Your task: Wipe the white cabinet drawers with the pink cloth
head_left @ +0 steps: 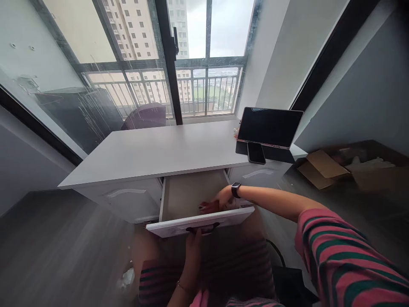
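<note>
A drawer (179, 194) stands pulled out from the middle of a white desk (159, 149). Below its front panel, my left hand (194, 238) is closed on the dark drawer handle (209, 228), with the fingers partly hidden in shadow. Inside the drawer's front right corner, my right hand (224, 197), with a watch on the wrist, grips a dark red cloth (209, 207). A pale item with a pattern (232, 203) lies beside that hand; its kind cannot be made out.
A tablet (270, 128) leans upright on the desk's right side, and a phone (256, 153) lies before it. On the floor at right sits an open cardboard box (326, 168). A window with dark frames (171, 64) rises behind the desk. My legs are under the drawer.
</note>
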A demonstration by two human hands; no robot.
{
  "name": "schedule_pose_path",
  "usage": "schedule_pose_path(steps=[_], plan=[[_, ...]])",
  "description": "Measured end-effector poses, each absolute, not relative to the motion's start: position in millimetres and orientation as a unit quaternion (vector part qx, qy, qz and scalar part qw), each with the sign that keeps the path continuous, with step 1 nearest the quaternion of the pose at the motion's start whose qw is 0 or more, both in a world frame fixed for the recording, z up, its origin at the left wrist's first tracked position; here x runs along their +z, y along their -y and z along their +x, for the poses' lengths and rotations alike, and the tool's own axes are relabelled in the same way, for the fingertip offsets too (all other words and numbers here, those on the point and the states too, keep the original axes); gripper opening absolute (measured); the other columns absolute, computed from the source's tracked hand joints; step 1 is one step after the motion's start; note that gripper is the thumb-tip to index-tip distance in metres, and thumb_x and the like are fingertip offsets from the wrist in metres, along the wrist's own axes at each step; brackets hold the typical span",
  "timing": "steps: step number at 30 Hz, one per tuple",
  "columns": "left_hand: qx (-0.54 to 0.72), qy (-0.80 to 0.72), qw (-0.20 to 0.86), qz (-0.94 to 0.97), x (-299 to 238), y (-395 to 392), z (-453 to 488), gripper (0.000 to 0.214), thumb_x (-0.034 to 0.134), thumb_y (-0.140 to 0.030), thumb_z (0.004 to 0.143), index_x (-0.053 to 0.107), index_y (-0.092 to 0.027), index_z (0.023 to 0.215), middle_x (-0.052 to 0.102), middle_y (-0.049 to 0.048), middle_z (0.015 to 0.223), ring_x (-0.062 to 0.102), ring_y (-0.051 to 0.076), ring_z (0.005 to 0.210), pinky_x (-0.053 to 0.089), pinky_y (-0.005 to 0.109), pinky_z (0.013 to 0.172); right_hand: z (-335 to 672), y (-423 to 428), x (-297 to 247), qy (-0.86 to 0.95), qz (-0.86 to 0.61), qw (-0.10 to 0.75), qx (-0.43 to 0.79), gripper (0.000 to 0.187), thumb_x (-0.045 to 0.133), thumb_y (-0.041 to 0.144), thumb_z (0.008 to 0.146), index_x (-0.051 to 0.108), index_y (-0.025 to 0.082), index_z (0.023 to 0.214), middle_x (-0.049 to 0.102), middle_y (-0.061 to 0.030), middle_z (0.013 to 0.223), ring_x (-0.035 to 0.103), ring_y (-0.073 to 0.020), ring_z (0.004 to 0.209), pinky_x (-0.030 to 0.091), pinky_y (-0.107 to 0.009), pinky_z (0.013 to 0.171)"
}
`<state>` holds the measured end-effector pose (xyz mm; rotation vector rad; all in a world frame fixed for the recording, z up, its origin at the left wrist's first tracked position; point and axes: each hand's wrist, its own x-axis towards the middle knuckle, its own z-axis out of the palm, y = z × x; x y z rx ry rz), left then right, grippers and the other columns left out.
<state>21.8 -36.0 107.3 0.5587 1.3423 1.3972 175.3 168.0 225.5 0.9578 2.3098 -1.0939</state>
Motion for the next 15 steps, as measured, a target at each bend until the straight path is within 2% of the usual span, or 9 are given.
schedule_pose_path(steps=[2,4,6,8,11,13,15], plan=[[0.592,-0.548,0.541,0.240,106,32,20,0.050,0.076,-0.061,0.065,0.076,-0.015,0.084,0.077,0.0126,0.092,0.067,0.029,0.098,0.042,0.046,0.103,185,-174,252,-0.836,0.308,0.187,-0.414,0.043,0.066,0.012,0.071,0.069,0.020,0.113,0.072,0.0031,0.093,0.062,-0.0137,0.082,0.045,-0.020,0.072],[0.599,-0.530,0.548,0.244,107,26,19,0.049,0.075,-0.060,0.067,0.076,-0.014,0.082,0.076,0.0132,0.092,0.067,0.029,0.098,0.042,0.045,0.102,200,-170,281,-0.861,0.276,0.100,-0.415,0.047,0.058,0.012,0.077,0.064,0.020,0.123,0.069,0.0003,0.107,0.061,-0.0148,0.095,0.045,-0.022,0.081],[0.607,-0.514,0.553,0.249,110,18,18,0.047,0.075,-0.058,0.069,0.075,-0.014,0.083,0.076,0.0136,0.095,0.066,0.029,0.101,0.042,0.044,0.102,220,-155,305,-0.900,0.257,-0.023,-0.350,0.048,0.056,0.011,0.079,0.062,0.020,0.125,0.064,-0.0024,0.110,0.059,-0.0164,0.099,0.044,-0.025,0.085],[0.612,-0.507,0.554,0.247,112,9,16,0.044,0.076,-0.055,0.069,0.075,-0.013,0.085,0.075,0.0133,0.097,0.066,0.027,0.102,0.042,0.041,0.101,239,-131,317,-0.924,0.265,-0.106,-0.254,0.046,0.056,0.010,0.081,0.063,0.022,0.125,0.060,-0.0034,0.102,0.058,-0.0156,0.090,0.046,-0.027,0.081],[0.621,-0.497,0.562,0.227,114,-6,14,0.042,0.079,-0.051,0.068,0.073,-0.013,0.086,0.074,0.0120,0.095,0.065,0.025,0.098,0.043,0.039,0.097,261,-93,300,-0.915,0.325,-0.201,-0.130,0.036,0.052,0.014,0.090,0.067,0.026,0.121,0.057,-0.0051,0.100,0.058,-0.0145,0.082,0.049,-0.028,0.075],[0.631,-0.479,0.573,0.211,115,-16,14,0.043,0.080,-0.049,0.066,0.071,-0.013,0.089,0.074,0.0110,0.094,0.066,0.023,0.095,0.044,0.038,0.093,268,-77,270,-0.904,0.331,-0.263,-0.063,0.031,0.050,0.019,0.095,0.070,0.028,0.117,0.057,-0.0080,0.109,0.060,-0.0172,0.092,0.053,-0.032,0.082],[0.638,-0.471,0.576,0.200,116,-26,14,0.043,0.082,-0.048,0.065,0.070,-0.013,0.089,0.073,0.0087,0.091,0.065,0.020,0.088,0.045,0.034,0.087,268,-71,236,-0.891,0.350,-0.289,-0.010,0.034,0.048,0.019,0.096,0.070,0.032,0.118,0.055,-0.0094,0.125,0.059,-0.0208,0.109,0.053,-0.037,0.092]])
